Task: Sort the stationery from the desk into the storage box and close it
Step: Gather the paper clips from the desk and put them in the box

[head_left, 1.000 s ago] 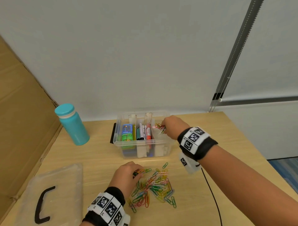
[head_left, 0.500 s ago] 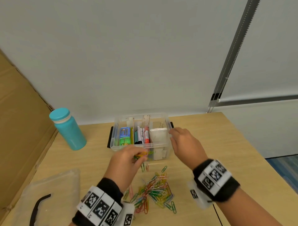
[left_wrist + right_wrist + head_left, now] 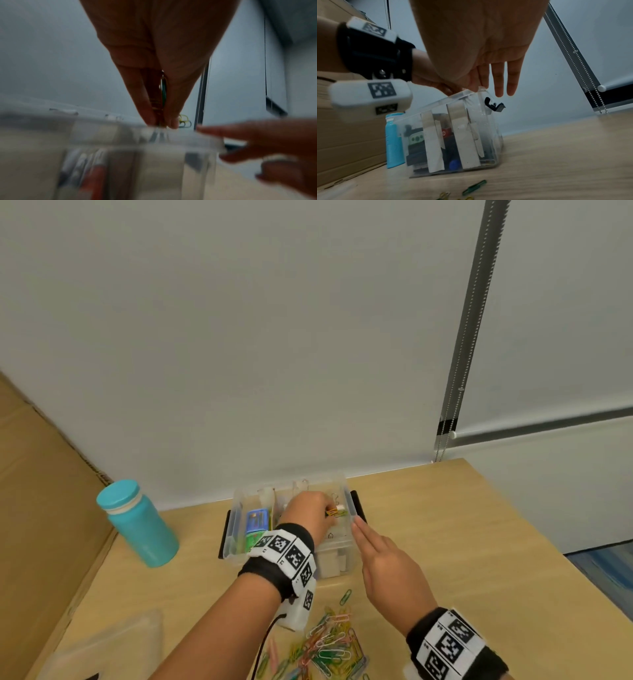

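The left hand pinches a few paper clips over the storage box, which already holds markers. The right hand, fingers straight, holds nothing. A pile of paper clips remains on the desk, and the lid is off.

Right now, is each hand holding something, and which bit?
The left hand pinches a few paper clips by one end, over the storage box. The right hand holds nothing; its fingers are straight.

Light wooden desk bearing storage box, teal bottle, loose paper clips, clear lid.
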`<action>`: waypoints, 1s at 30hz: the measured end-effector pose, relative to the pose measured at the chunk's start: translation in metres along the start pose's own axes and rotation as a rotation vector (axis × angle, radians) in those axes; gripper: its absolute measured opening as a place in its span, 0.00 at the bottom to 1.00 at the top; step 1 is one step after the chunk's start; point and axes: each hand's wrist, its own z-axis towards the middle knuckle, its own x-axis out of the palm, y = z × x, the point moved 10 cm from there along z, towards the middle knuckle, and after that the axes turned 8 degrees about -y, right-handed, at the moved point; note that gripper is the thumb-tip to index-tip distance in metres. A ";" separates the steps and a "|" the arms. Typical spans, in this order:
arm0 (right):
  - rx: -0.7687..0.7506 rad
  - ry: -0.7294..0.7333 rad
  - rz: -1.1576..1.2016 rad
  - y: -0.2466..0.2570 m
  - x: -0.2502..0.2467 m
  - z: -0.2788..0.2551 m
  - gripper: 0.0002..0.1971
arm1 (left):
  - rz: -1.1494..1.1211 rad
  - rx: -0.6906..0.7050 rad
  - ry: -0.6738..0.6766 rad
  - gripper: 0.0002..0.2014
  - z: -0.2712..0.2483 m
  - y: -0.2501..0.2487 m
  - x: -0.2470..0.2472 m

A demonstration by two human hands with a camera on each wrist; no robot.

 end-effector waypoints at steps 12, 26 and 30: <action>-0.036 0.035 0.045 0.004 -0.003 -0.007 0.35 | -0.214 0.095 -0.087 0.13 -0.035 0.003 -0.011; 0.086 0.632 0.061 0.014 0.085 -0.088 0.50 | -0.029 -0.223 0.396 0.49 -0.185 0.112 0.100; 0.033 0.678 0.011 0.027 0.101 -0.084 0.50 | -0.053 -0.201 0.396 0.50 -0.189 0.101 0.112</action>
